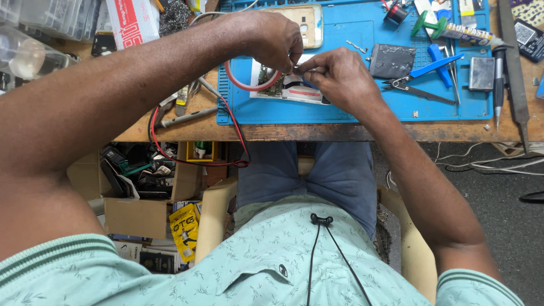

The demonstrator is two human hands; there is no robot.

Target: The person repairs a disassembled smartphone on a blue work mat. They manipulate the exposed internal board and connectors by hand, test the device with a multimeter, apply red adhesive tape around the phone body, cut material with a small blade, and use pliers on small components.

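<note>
Far left on the table [170, 133]: clear plastic boxes [34, 34], then soldering leads with a red cable [238, 136] looping off the edge. Left hand [275, 39] is pinched narrow, fingertips closed on a tiny part right over the opened phone [283, 85] lying on the blue work mat [340, 107]; the part is too small to identify. Right hand [337, 73] meets it fingertip to fingertip, also pinched on the same small piece. A gold phone back frame [300, 25] sits just behind. Judgement: keep both wrists braced on the mat, work low over the board, pull gently. Right of the hands: dark square pad [392, 60], blue-handled pliers [422, 76], screwdriver [497, 79], all near but untouched.
</note>
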